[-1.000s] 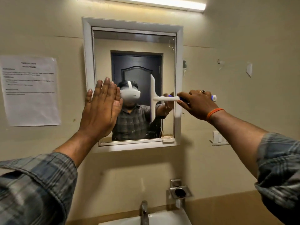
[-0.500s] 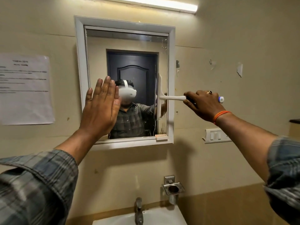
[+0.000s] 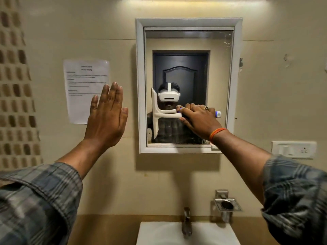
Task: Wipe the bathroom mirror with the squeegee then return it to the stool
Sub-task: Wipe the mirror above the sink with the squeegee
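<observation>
Paper notice (image 3: 86,90) fixed to the wall at left; left hand (image 3: 107,119) raised flat, fingers extended and together, holding nothing, in front of the wall between the notice and the mirror (image 3: 228,82); whether the palm touches the wall cannot be told; squeegee (image 3: 155,113) held with blade upright against the glass near the mirror's left inner edge, white handle running horizontally to the right; right hand (image 3: 199,119) clamped around that handle, ring and orange wristband visible; switch plate (image 3: 293,149) on the wall right of the mirror; tap (image 3: 186,222), basin (image 3: 159,234) and metal soap holder (image 3: 227,205) below.
</observation>
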